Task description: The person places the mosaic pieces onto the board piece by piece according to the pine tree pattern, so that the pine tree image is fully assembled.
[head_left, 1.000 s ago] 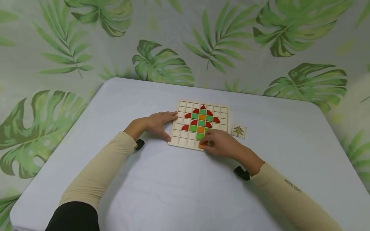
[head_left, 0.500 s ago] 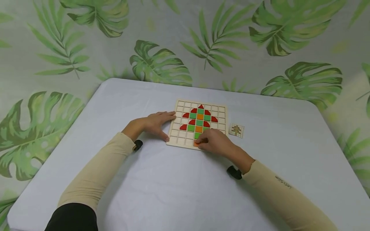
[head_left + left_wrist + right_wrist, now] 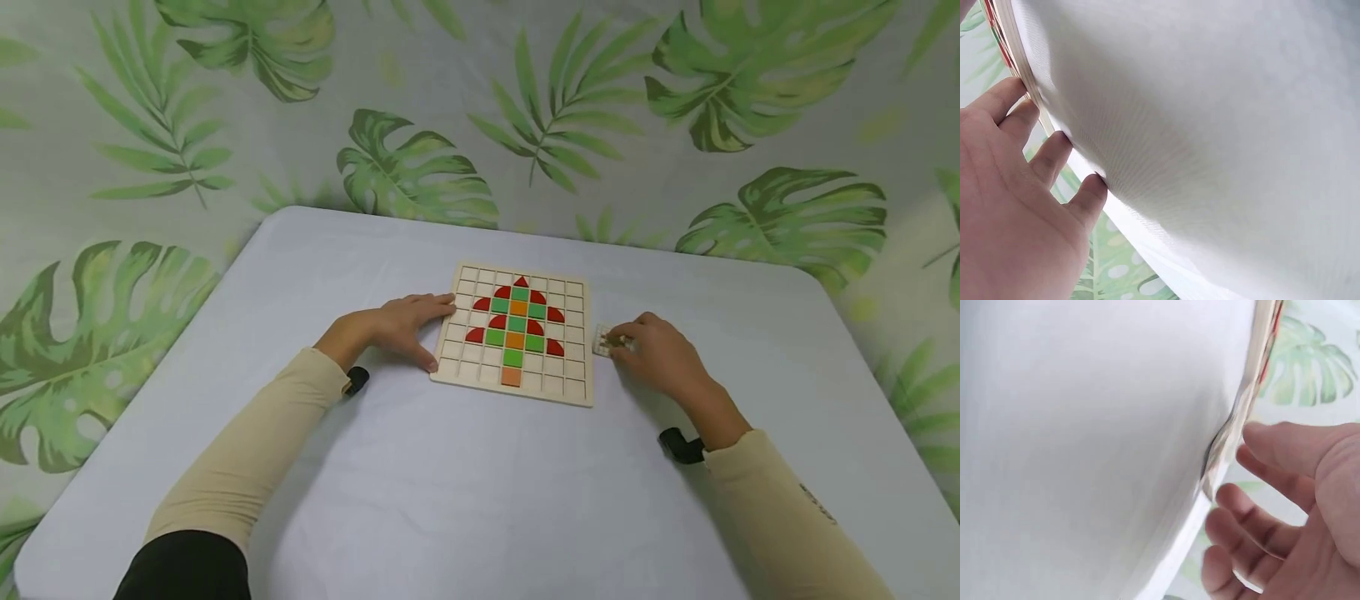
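A square wooden grid board (image 3: pixel 570 383) lies on the table, carrying red, green and orange pieces laid out in a tree shape. At its bottom row sits an orange square tile (image 3: pixel 511 377) with no hand on it. My left hand (image 3: pixel 401 327) rests along the board's left edge, fingers spread; the left wrist view shows its fingertips (image 3: pixel 1013 87) at that edge. Right of the board is a small pattern card (image 3: pixel 602 340), partly covered by my right hand (image 3: pixel 660 354). In the right wrist view, thumb and fingers lie loosely bent beside the card (image 3: pixel 1225 447); contact is unclear.
A white cloth covers the table (image 3: pixel 450 483), whose far edge meets a leaf-print backdrop (image 3: pixel 420 167). Dark wrist cameras (image 3: pixel 681 446) sit under both wrists.
My right hand has let go of the orange square tile at the board's bottom row and moved right to the pattern card. My left hand has stayed at the board's left edge.
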Action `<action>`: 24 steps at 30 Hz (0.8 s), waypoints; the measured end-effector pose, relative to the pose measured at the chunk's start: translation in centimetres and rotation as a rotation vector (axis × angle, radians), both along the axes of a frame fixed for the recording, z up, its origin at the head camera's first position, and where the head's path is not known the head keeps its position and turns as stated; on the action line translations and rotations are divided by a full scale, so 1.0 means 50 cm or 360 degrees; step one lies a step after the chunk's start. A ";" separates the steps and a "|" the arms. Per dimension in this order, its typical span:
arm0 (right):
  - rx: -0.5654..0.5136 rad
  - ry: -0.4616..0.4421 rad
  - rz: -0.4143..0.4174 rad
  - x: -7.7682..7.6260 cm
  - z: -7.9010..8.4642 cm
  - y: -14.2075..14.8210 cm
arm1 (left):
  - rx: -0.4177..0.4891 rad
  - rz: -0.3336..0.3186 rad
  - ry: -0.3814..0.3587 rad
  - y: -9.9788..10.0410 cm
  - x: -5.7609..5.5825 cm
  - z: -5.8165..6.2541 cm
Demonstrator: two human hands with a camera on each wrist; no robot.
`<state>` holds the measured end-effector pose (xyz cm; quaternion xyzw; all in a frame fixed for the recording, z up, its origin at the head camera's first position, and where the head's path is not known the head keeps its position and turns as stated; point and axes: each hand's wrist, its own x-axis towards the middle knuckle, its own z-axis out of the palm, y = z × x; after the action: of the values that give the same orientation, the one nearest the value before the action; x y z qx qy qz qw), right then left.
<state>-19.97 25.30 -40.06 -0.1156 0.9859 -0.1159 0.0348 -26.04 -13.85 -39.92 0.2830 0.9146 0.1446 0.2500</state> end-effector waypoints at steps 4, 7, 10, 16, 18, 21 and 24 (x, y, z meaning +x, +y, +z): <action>0.0015 -0.0122 0.0009 -0.009 -0.006 0.007 | 0.0007 0.0010 -0.0021 -0.003 -0.001 0.001; 0.0019 -0.0146 0.0010 -0.013 -0.006 0.002 | 0.0011 0.0013 -0.0029 -0.004 -0.002 0.000; 0.0036 -0.0147 0.0009 -0.015 -0.006 -0.001 | 0.0010 0.0022 -0.0035 -0.005 -0.004 -0.004; 0.0044 -0.0150 0.0034 -0.019 -0.007 0.001 | 0.0038 0.0014 -0.0017 -0.006 -0.008 -0.009; 0.0031 -0.0157 0.0050 -0.017 -0.008 0.002 | 0.0048 0.0009 -0.0014 -0.006 -0.008 -0.012; 0.0024 -0.0174 0.0063 -0.009 -0.005 0.007 | 0.0046 0.0010 -0.0001 -0.006 -0.003 -0.018; 0.0025 -0.0193 0.0064 0.011 0.006 0.019 | 0.0036 0.0002 0.0065 -0.006 0.011 -0.019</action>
<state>-19.44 26.26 -39.78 -0.1280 0.9803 -0.1142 0.0977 -25.50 -14.14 -40.89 0.2882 0.9180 0.1493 0.2278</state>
